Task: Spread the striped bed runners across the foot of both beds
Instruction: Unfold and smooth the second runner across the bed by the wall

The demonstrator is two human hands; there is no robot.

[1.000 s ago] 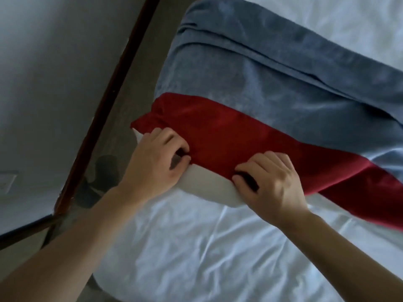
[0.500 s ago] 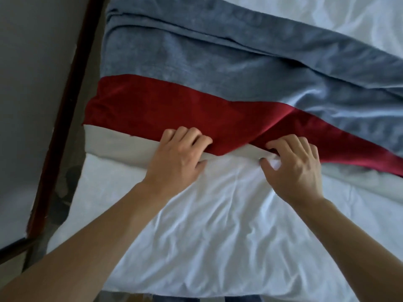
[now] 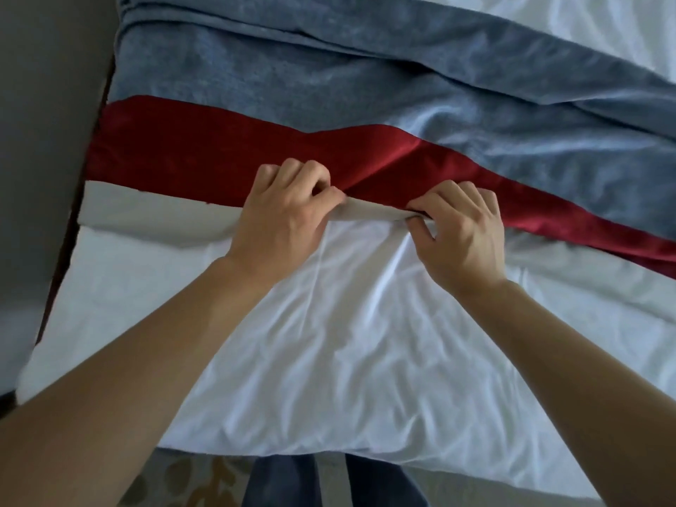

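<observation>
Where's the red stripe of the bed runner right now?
In the head view, the red stripe crosses the bed from the left edge towards the lower right, between the blue stripe and the pale band, right by both hands.

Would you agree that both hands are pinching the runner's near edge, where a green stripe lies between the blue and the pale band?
Not quite: in the head view the stripe is red, not green. Left hand and right hand do pinch the runner's near edge.

runner [image 3: 256, 155]: cloth, red band faintly glossy, blue band matt and napped, grey band matt | sheet [image 3: 329, 342]: white cloth, smooth, creased | carpet [image 3: 190, 477]: patterned
</observation>
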